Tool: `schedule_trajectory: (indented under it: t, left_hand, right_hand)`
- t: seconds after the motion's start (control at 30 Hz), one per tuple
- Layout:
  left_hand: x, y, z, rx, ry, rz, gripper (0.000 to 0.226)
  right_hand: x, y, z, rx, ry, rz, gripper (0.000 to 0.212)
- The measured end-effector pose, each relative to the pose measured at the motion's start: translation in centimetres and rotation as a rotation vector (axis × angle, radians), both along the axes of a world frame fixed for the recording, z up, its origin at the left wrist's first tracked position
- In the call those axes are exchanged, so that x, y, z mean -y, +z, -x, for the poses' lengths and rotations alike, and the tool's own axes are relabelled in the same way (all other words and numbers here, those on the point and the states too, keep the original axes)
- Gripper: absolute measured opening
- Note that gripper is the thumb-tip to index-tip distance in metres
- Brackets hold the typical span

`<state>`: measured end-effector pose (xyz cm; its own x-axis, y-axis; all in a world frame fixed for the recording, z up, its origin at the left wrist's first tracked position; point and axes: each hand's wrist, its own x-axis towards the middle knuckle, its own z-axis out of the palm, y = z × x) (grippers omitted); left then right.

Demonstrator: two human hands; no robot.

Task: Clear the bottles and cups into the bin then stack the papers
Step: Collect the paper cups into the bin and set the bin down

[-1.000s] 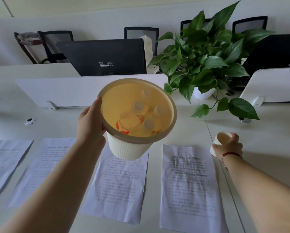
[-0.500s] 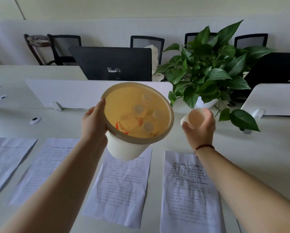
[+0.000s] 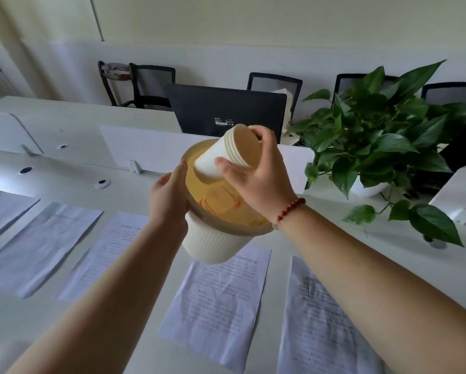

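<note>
My left hand (image 3: 168, 199) grips the rim of a white ribbed bin (image 3: 213, 245) and holds it tilted above the desk. Small bottles (image 3: 217, 202) with orange labels lie inside on its yellow lining. My right hand (image 3: 256, 179) holds a stack of white paper cups (image 3: 223, 155) over the bin's mouth, base pointing down into it. Several printed papers lie in a row on the desk below: one (image 3: 218, 300) under the bin, one (image 3: 323, 319) at the right, others (image 3: 45, 244) at the left.
A potted green plant (image 3: 383, 147) stands at the right, its leaves trailing over the desk. Low white dividers (image 3: 151, 152) run along the desk's back, with a black monitor (image 3: 226, 109) and office chairs (image 3: 151, 85) behind. Cable holes (image 3: 102, 184) sit at the left.
My right hand lifted the cups from the desk by the plant and carried them left to above the bin's mouth. The view swung right and tilted.
</note>
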<state>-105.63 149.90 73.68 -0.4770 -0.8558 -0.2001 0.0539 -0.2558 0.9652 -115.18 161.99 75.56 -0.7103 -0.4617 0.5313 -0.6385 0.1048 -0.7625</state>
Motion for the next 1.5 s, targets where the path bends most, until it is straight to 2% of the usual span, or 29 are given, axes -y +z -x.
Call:
schedule_trajectory:
  t: [0.13,0.33,0.5,0.67,0.77,0.87,0.93,1.03,1.1,1.17,1.27,1.37,1.5]
  left_hand:
    - [0.2,-0.1,-1.2,-0.012,-0.003,0.015,0.031]
    - [0.5,-0.7,-2.8,0.033,0.034,0.007,0.031]
    - [1.5,-0.8,-4.8,0.01,0.034,-0.004,0.035]
    - [3.0,-0.1,-8.0,-0.005,0.144,-0.001,0.028]
    - [4.0,0.0,-10.0,-0.009,0.195,0.001,0.029]
    - [4.8,-0.3,-12.1,0.007,0.241,-0.003,0.03]
    - [5.5,-0.7,-13.7,0.009,0.274,-0.005,0.032]
    - [7.1,-1.3,-16.7,-0.01,0.351,-0.036,0.032]
    - [8.4,-1.8,-19.0,-0.015,0.384,-0.06,0.035]
    - [10.1,-2.0,-21.5,-0.046,0.389,-0.069,0.046]
    - [12.3,-1.8,-25.0,-0.066,0.419,-0.048,0.06]
    - [15.2,-1.2,-29.9,-0.111,0.475,-0.039,0.05]
    - [18.7,-0.1,-35.8,-0.167,0.512,-0.032,0.035]
  right_hand:
    - [1.5,-0.6,-1.1,-0.046,-0.087,-0.166,0.077]
    - [3.3,-1.6,-2.0,0.092,0.066,-0.23,0.087]
    - [4.5,-2.3,-2.5,0.133,0.269,-0.389,0.05]
    - [6.4,-1.6,-4.8,0.216,0.293,-0.141,0.046]
    - [7.7,-1.2,-5.7,0.236,0.394,-0.226,0.057]
    - [9.0,-1.1,-7.1,0.036,0.398,-0.272,0.077]
    - [10.2,-0.9,-8.2,-0.007,0.369,-0.226,0.078]
    - [12.3,-0.5,-10.1,0.034,0.313,-0.1,0.058]
    - [13.9,-0.5,-11.0,0.044,0.213,-0.112,0.042]
    - [15.7,-0.5,-11.9,0.096,0.139,-0.298,0.04]
    - [18.2,-0.4,-13.5,0.188,0.147,-0.539,0.044]
    - [21.9,-0.5,-17.3,0.329,0.265,-0.508,0.041]
    - [26.5,-0.9,-23.0,0.462,0.369,-0.489,0.01]
